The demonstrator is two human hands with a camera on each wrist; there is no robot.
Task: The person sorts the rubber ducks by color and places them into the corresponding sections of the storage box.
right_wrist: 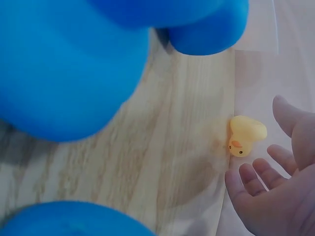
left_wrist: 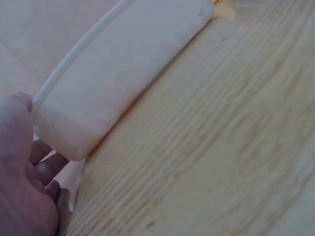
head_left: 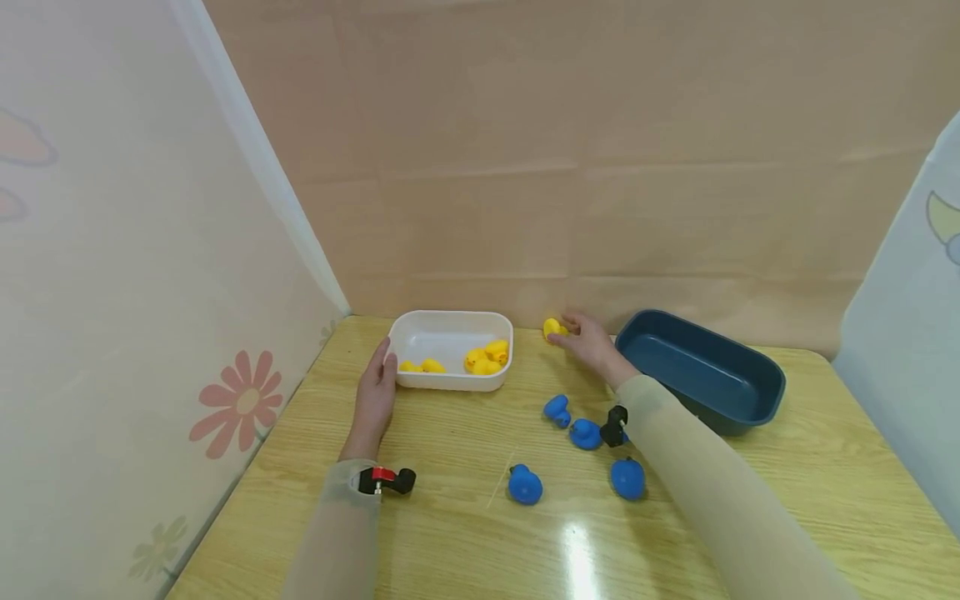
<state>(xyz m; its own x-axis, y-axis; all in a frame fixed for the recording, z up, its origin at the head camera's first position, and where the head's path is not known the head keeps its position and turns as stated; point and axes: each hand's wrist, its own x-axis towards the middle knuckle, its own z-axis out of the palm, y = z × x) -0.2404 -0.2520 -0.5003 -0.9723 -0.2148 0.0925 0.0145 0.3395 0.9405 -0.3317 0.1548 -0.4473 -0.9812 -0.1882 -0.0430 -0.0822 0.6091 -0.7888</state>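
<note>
A white plastic tub [head_left: 450,382] stands at the back left with several yellow rubber ducks [head_left: 486,365] inside. My left hand [head_left: 377,392] grips its near left corner; the left wrist view shows the thumb at the rim and fingers round the end. One yellow rubber duck [right_wrist: 246,132] lies tipped over by the back wall. Around it my right hand [head_left: 592,346] reaches with spread, loosely bent fingers; the right wrist view shows a gap between them and the duck. Several blue rubber ducks [head_left: 525,485] lie on the table, one partly hidden by the right wrist camera.
A dark blue tub [head_left: 723,340] stands at the back right, behind my right forearm. Brown paper covers the back wall [head_left: 480,167], and patterned panels [head_left: 150,250] flank the wooden table [head_left: 450,450] on both sides.
</note>
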